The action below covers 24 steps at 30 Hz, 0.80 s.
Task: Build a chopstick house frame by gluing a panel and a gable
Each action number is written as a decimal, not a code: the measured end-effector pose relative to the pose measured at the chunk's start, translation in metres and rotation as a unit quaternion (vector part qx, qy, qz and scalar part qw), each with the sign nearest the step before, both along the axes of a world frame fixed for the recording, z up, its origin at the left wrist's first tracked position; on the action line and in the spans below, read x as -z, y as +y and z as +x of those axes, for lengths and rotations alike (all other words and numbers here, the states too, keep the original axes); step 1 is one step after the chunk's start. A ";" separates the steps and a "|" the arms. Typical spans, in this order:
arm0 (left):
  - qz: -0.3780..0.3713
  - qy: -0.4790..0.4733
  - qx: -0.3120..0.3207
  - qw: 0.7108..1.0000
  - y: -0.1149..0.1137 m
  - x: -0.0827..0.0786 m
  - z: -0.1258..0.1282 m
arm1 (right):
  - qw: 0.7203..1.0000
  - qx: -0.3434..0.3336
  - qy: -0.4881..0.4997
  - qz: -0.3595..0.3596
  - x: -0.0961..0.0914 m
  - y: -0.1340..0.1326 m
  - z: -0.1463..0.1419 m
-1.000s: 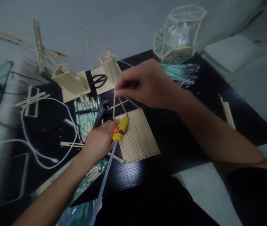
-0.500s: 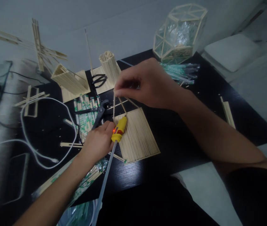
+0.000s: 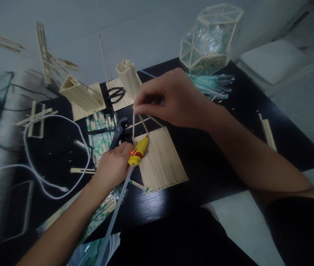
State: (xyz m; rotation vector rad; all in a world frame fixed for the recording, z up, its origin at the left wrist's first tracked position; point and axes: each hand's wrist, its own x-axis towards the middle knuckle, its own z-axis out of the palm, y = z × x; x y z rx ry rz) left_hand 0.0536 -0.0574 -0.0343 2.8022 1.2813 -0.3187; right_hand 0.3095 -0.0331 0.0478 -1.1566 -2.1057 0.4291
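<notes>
Head cam: left hand [image 3: 114, 166] wrapped round the yellow glue gun [image 3: 138, 151], tip at the far corner of the flat stick panel [image 3: 164, 162] on the black table [image 3: 215, 147], right hand [image 3: 170, 98] pinching a few thin sticks [image 3: 143, 125] together above it, so I'd say the panel's done and the uprights are barely started.

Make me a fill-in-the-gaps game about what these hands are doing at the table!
1. The left hand grips a tool whose body is coloured ____.
2. The right hand pinches thin sticks above the stick panel, which lies on a table coloured ____.
3. The cable looping beside the left hand is coloured ____.

Missing words: yellow; black; white.
</notes>
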 end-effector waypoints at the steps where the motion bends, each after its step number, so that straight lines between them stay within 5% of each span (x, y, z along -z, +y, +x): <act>1: 0.001 -0.005 0.002 1.000 0.000 0.001 -0.001 | 1.000 0.001 -0.001 -0.002 0.000 0.000 0.000; 24: -0.003 -0.029 -0.002 1.000 -0.002 0.001 0.000 | 1.000 0.000 0.002 0.007 0.003 0.001 0.001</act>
